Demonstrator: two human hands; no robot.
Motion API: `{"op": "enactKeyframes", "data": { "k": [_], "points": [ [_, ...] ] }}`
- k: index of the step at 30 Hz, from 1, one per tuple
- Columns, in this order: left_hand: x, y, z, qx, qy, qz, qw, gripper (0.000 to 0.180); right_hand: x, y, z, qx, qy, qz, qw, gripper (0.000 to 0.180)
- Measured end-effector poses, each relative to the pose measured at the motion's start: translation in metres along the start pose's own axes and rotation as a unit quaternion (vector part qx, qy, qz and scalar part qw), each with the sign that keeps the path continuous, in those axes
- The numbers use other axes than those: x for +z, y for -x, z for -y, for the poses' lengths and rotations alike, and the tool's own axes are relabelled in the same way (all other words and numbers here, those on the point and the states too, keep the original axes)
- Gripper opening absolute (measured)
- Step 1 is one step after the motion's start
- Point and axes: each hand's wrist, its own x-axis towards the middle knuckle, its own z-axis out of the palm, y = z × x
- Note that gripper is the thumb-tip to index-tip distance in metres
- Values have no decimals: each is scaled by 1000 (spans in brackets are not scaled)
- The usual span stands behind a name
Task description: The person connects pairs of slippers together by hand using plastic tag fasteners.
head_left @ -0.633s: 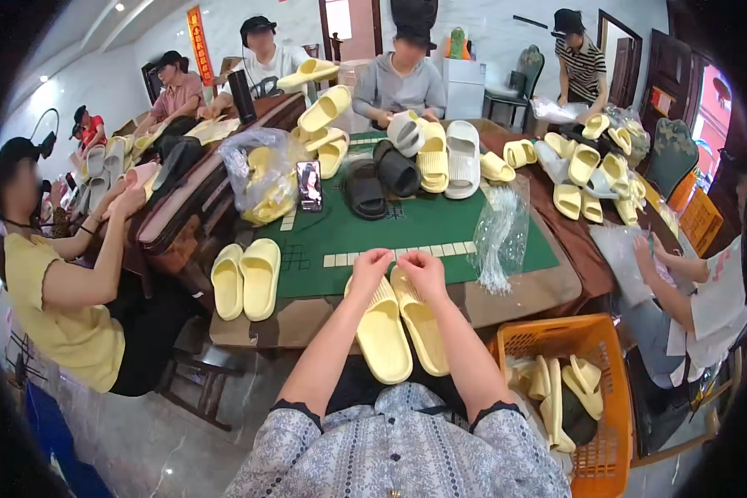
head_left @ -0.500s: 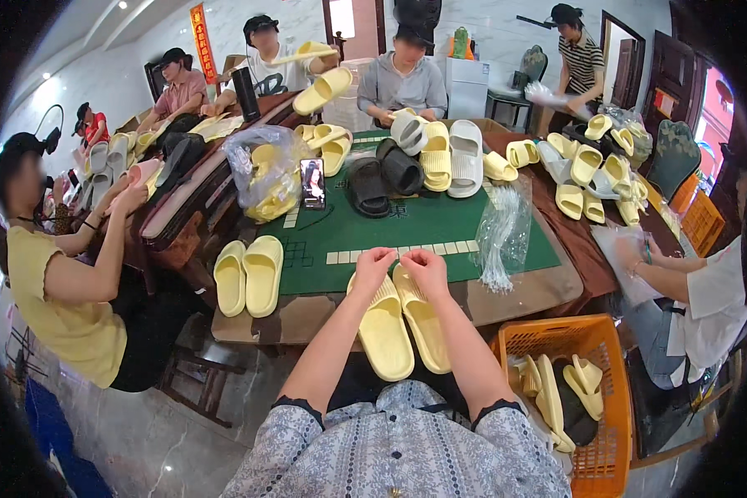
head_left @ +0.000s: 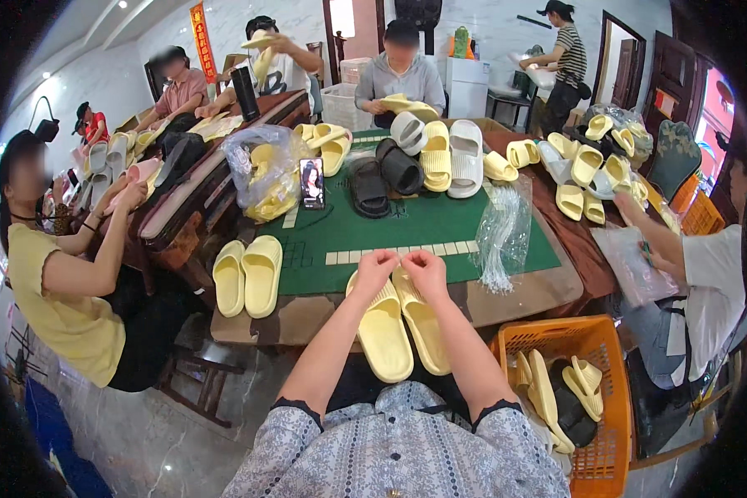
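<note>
A pair of pale yellow slide slippers (head_left: 386, 332) lies at the table's near edge, toes pointing away from me. Over their ribbed straps, my left hand (head_left: 375, 270) and my right hand (head_left: 424, 271) come close together, thumb and fingertips pinched on each. Whatever is between the fingertips is too small to make out. Both hands partly cover the straps. To the left, a second yellow pair (head_left: 262, 275) rests on the table edge. Right of my hands lies a clear bag of thin white plastic strands (head_left: 507, 236).
Across the green mat (head_left: 332, 228) are a row of white tiles (head_left: 402, 251), a phone (head_left: 312, 183), black slippers (head_left: 370, 187), grey slippers (head_left: 465, 158) and a plastic bag of yellow slippers (head_left: 267, 170). An orange basket (head_left: 604, 398) with slippers stands at my right. Several people work around me.
My hands stay almost in place over the straps. Across the table, a person now holds a yellow slipper higher up. The person at right reaches toward the slipper pile; the standing person turns away.
</note>
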Motion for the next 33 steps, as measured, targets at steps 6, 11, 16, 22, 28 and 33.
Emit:
{"op": "enactKeyframes", "data": {
  "k": [6,11,16,22,28,33],
  "points": [
    [1,0,2,22,2,6,1000,17,-1,-1,-1,0,27,5,1000,9],
    [1,-1,5,3,30,16,999,16,-2,0,2,-7,33,6,999,10],
    [0,-2,6,4,35,-16,999,17,0,-1,2,-11,50,16,999,17],
    [0,-1,3,-13,31,-26,999,22,1,-6,-4,-20,68,10,997,18],
    [-6,-3,13,-17,26,2,1000,20,2,-7,-14,8,42,34,999,13],
    [14,-5,14,10,17,-27,999,15,-9,-9,-23,35,10,23,999,10]
  ]
}}
